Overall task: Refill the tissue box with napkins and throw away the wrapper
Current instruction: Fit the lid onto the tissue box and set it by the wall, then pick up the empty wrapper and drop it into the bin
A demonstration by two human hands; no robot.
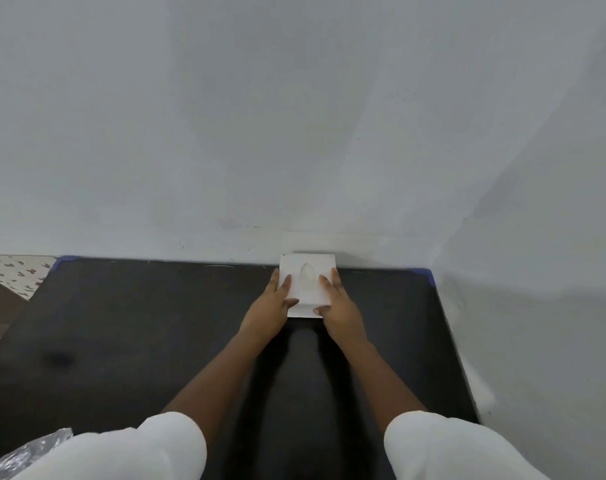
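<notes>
Tissue box [308, 282], white and square with an oval opening in its top face, sits at the far edge of the tabletop, toward the far right corner and close against the pale wall [294, 116]. From largest to smallest, that wall fills the whole upper part of the view and turns a corner on the right, running down along the tabletop's right edge. The black tabletop [139, 323] spreads below it, with blue tape showing at its two far corners. Both forearms reach forward across it out of white sleeves [163, 445] at the near edge. The left hand [273, 306] lies flat against the box's left side, fingers extended along its top edge and thumb bent onto the near left corner. The right hand [339, 304] mirrors it on the right side, fingers laid on the top face and thumb at the near right corner, so the box is pressed between the two palms. Crinkled clear plastic wrapper [28, 452] lies at the near left corner of the tabletop, partly hidden by the left sleeve. A patterned fabric [14, 273] shows beyond the far left corner.
</notes>
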